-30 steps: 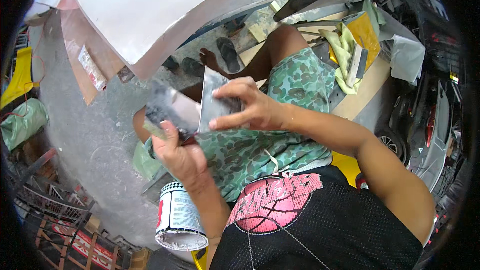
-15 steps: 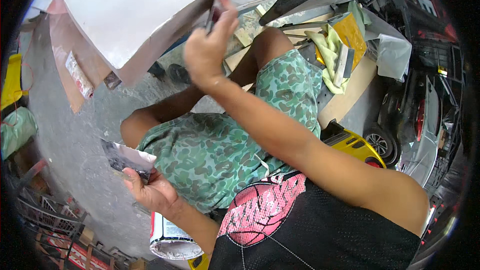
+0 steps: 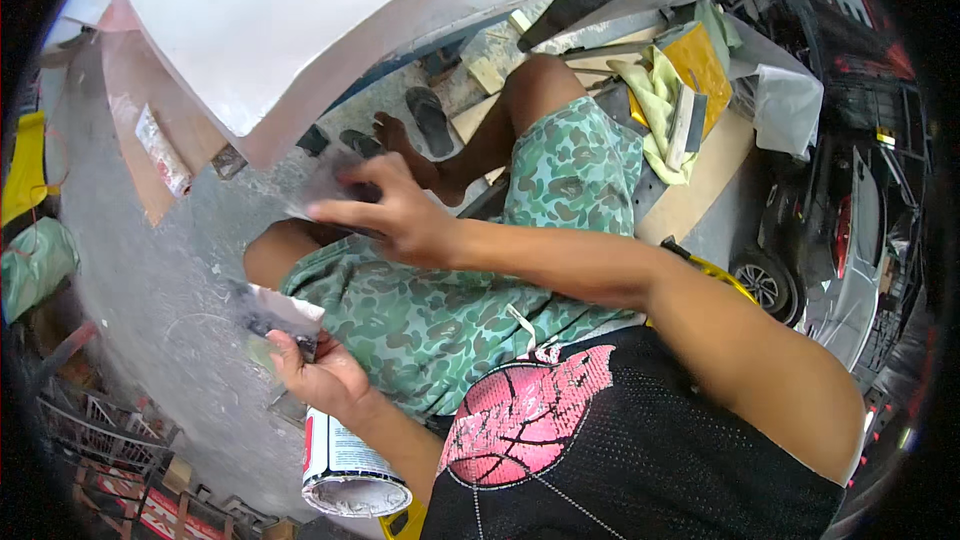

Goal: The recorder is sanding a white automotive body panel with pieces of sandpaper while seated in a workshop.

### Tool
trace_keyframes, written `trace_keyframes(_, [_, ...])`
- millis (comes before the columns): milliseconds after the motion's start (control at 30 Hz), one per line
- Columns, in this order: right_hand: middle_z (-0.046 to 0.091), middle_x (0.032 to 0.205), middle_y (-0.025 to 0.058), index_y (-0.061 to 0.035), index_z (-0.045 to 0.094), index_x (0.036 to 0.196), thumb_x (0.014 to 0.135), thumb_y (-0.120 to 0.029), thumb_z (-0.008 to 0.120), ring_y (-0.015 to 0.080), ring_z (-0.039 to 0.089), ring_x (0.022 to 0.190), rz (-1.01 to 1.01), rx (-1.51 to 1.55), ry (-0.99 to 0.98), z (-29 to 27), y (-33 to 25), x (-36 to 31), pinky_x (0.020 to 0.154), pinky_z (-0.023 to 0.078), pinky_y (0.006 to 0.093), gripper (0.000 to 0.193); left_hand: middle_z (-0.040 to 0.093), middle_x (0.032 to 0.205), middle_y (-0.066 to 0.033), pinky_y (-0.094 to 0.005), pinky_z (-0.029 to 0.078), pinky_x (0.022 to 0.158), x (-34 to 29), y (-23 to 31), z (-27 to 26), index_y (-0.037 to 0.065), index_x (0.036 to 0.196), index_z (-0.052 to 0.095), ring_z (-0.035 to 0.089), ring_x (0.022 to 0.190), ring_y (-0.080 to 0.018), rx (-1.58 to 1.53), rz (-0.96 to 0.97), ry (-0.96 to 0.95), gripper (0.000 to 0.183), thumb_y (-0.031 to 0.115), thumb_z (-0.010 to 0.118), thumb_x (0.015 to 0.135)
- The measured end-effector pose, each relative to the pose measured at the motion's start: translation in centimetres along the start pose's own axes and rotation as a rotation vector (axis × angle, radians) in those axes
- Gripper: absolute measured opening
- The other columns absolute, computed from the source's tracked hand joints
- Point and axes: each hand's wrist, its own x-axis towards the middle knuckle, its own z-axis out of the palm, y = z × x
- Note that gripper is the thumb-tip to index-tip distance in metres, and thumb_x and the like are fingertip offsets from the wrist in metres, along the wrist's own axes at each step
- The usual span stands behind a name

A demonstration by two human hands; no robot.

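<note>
Low at the left, my left hand [image 3: 325,375] grips a flat, dark putty spreader [image 3: 290,312] with pale pinkish paste on it. My right hand [image 3: 405,215] is raised above my knee, fingers bent around a dark, flat spreader [image 3: 335,180] that is smeared by motion. The two tools are a short way apart. Beyond my hands stands a large curved panel [image 3: 290,20], white with pinkish-brown patches along its edges. Neither hand touches it. An open tin [image 3: 355,470] with a paste-smeared rim is beside my left forearm.
A white and red tube [image 3: 163,152] lies on a brownish sheet at the left. To the right are a pale green cloth [image 3: 650,105], a sanding block [image 3: 686,128] and a yellow sheet [image 3: 705,70]. A car [image 3: 845,260] stands farther right. Sandals [image 3: 430,120] rest on the floor.
My right hand has come down and left from the panel's lower edge toward my left hand, still holding its spreader. My left hand has shifted slightly right.
</note>
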Motion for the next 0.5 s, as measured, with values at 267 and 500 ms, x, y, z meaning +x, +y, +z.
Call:
trace_keyframes(267, [0.048,0.122,0.0089,-0.0372,0.071,0.122,0.076,-0.008,0.075,0.0286,0.048,0.114,-0.398,0.120,-0.208,-10.0,-2.2,-0.6,0.099,0.041,0.0407,0.055,0.062,0.123,-0.0098,-0.0363,0.050,0.095,-2.2,-3.9,10.5,0.001,0.135,0.048,0.063,0.107,-0.0213,0.030,-0.145,-0.367,0.038,0.020,0.055,0.103])
trace_keyframes(500, [0.055,0.114,0.0134,-0.0343,0.066,0.130,0.079,0.003,0.063,0.0329,0.054,0.109,-0.079,-0.276,-0.604,-16.6,0.0,0.3,0.098,0.044,0.0450,0.063,0.067,0.098,-0.0060,-0.0288,0.048,0.057,-2.1,-1.5,9.8,0.004,0.120,0.058,0.063,0.075,-0.0126,-0.268,-0.247,-0.196,0.022,0.016,0.056,0.103])
